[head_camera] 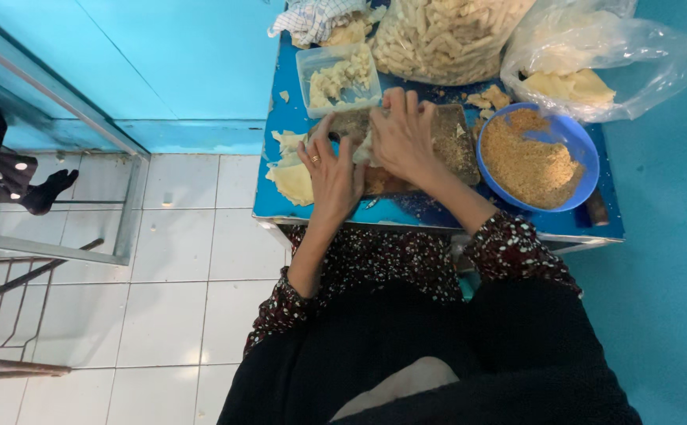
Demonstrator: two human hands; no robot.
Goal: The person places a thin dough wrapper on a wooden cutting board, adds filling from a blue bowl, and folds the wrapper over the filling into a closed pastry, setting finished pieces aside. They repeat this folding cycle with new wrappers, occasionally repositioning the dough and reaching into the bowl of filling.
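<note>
Both hands work over a brown crumb-covered board [453,145] on a small blue table [312,208]. My left hand [331,173], a ring on one finger, and my right hand [402,134] close together around a pale piece of dough wrapper [363,149], mostly hidden between the fingers. A stack of thin pale wrappers [290,175] lies left of my left hand. A blue bowl [587,149] of brown crumbs sits right of the board.
At the table's back stand a clear tub [312,59] of pale filling, a large bag of finished pale rolls [445,35], a checked cloth [312,17] and a clear plastic bag [595,55] with wrappers. White floor tiles and a metal frame [127,212] lie left.
</note>
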